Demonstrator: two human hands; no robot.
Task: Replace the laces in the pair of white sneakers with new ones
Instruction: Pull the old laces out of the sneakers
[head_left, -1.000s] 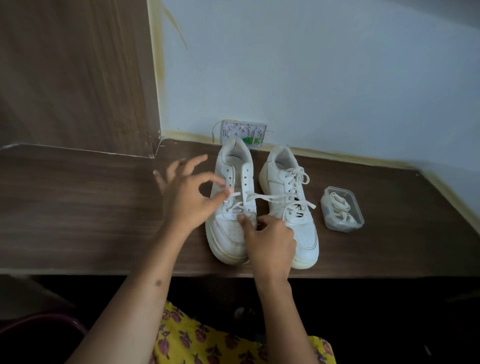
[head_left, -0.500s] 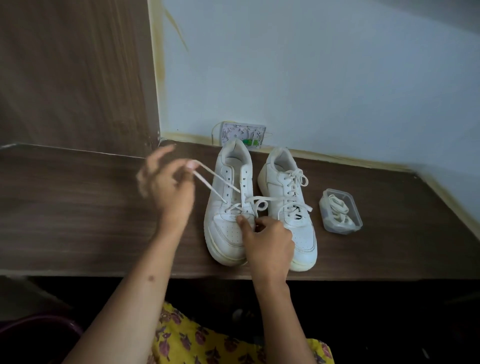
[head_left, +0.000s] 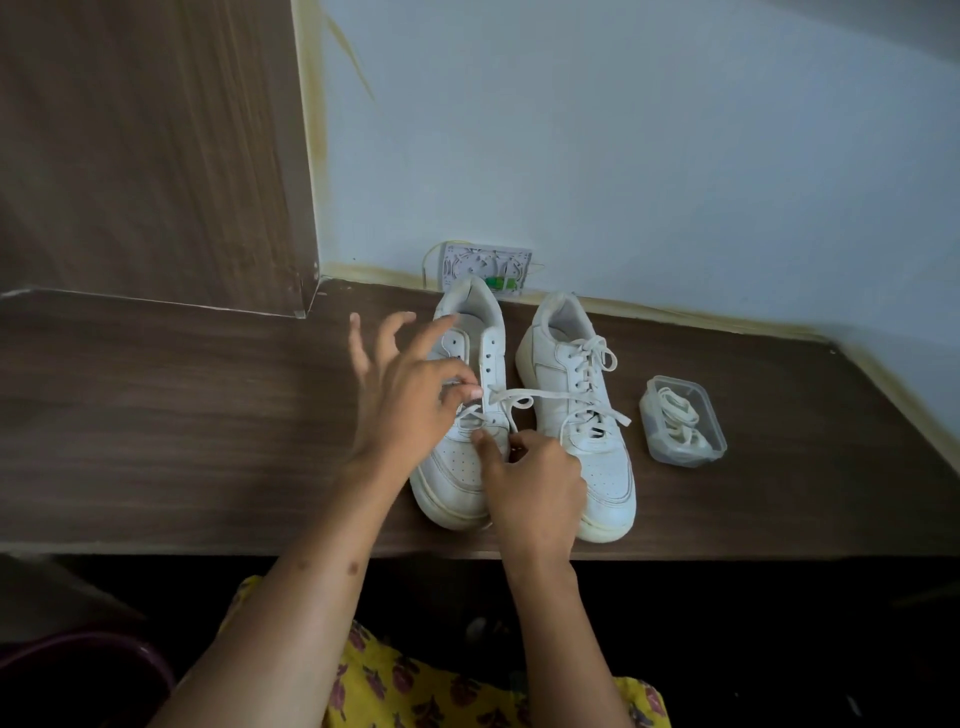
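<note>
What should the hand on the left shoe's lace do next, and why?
Probably pull the lace out of the next eyelet. The left hand pinches it at the left sneaker, whose upper eyelets are already bare while the lowest rows are still threaded. The right hand rests on the toe end. The right sneaker is still fully laced.

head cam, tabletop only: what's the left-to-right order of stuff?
left hand pinching the lace → left sneaker, partly unlaced → right hand on its toe end → right sneaker, fully laced → clear plastic container holding coiled laces.
</note>
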